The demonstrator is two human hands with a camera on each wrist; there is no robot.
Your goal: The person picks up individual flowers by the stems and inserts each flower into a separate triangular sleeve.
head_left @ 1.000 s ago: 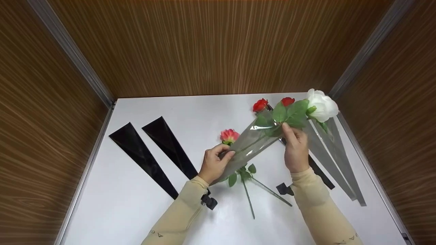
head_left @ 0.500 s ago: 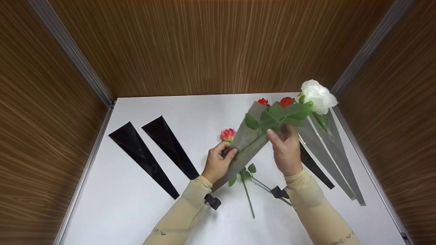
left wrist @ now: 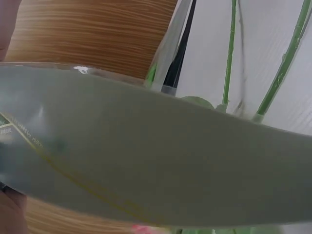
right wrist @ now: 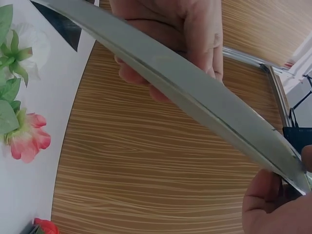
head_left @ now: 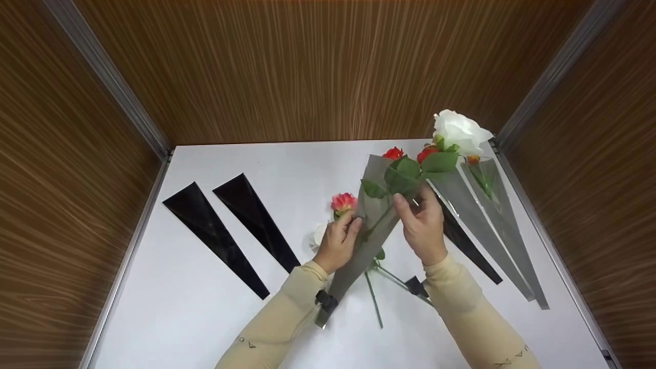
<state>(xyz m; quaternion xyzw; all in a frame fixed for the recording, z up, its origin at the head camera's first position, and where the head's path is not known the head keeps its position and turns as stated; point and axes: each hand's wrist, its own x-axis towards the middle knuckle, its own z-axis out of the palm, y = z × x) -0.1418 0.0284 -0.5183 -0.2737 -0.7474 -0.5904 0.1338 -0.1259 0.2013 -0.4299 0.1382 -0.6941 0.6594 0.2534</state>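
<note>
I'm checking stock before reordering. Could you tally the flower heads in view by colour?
White: 2 (large white flower, partly hidden white flower)
Red: 2 (left red flower, right red flower)
Pink: 1 (pink flower)
Orange-red: 1 (small orange-red flower)
Total: 6

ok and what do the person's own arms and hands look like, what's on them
The left hand and right hand are bare, without gloves. Long, close-fitting cream sleeves cover both forearms to the wrists, each with small dark markings farther up. A small, blocky black wrist camera sits at each wrist.
</note>
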